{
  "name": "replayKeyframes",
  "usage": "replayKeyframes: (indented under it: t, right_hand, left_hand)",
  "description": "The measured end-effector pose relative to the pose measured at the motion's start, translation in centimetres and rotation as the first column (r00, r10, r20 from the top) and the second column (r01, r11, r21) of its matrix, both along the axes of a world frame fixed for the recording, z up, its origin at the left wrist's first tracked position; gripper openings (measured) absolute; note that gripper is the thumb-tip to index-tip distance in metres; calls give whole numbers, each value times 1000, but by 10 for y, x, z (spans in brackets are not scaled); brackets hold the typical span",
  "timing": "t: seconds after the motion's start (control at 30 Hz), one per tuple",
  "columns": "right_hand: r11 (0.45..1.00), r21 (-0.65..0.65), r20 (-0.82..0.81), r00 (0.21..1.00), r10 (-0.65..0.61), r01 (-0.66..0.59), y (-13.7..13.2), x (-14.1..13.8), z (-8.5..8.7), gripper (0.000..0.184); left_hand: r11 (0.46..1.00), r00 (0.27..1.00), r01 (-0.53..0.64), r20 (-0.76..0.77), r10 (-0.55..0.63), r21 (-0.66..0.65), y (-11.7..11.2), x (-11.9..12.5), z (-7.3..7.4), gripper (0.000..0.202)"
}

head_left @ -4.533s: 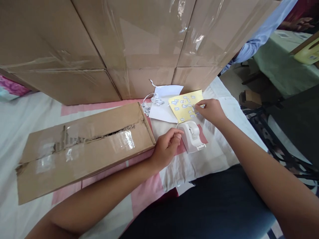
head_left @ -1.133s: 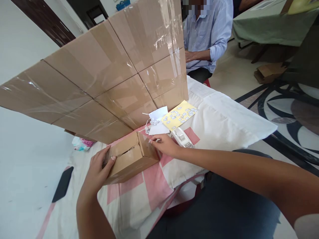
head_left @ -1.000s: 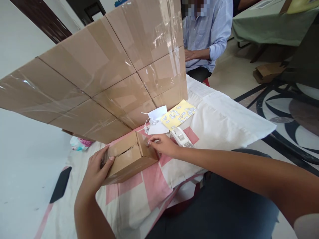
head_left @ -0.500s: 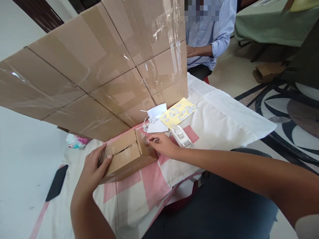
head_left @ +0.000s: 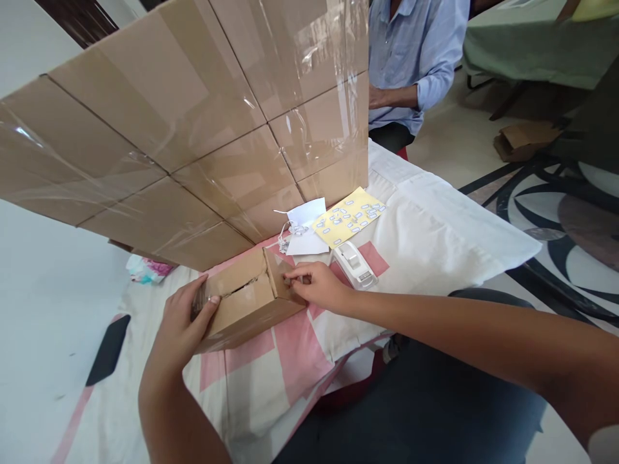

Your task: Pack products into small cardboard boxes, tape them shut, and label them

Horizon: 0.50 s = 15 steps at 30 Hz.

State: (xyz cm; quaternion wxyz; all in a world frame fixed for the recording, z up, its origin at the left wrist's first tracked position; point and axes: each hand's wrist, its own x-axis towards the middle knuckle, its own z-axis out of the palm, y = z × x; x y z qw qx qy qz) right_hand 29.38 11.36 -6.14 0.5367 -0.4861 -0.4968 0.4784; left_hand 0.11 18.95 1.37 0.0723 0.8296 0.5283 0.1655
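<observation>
A small brown cardboard box (head_left: 242, 303) with torn tape on top lies on the pink and white cloth (head_left: 290, 361). My left hand (head_left: 186, 316) grips its left end, fingers curled over the top edge. My right hand (head_left: 314, 287) presses its pinched fingertips against the box's right end face; whether they hold a small sticker I cannot tell. Just right of that hand sits a white handheld label device (head_left: 355, 264). Behind it lies a yellow sheet (head_left: 349, 218) dotted with small white stickers, beside white paper (head_left: 304, 225) and curled paper scraps.
A wall of large taped cardboard cartons (head_left: 193, 122) stands close behind the small box. Another person in a light blue shirt (head_left: 411, 58) sits behind the table's far right corner. A green-covered table (head_left: 532, 45) and a loose carton (head_left: 522, 138) are on the floor side.
Since 4.5 s ago my right hand left the yellow sheet and came to the box's right end; my left hand moved to the left end. In the last second, the hands barely moved.
</observation>
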Motion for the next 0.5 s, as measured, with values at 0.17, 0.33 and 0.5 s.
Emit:
replayKeyframes:
  t: [0.17, 0.33, 0.5]
  right_hand:
    - [996, 74, 74, 997, 40, -45, -8, -2, 1, 33]
    - [996, 70, 110, 993, 47, -55, -15, -4, 1, 43]
    - [995, 76, 111, 993, 49, -58, -28, -6, 0, 44]
  left_hand:
    - [1000, 1000, -15, 0, 15, -6, -1, 1, 1, 67]
    - [1000, 999, -23, 29, 24, -15, -2, 4, 1, 66]
    - [1000, 999, -20, 45, 21, -25, -2, 4, 1, 65]
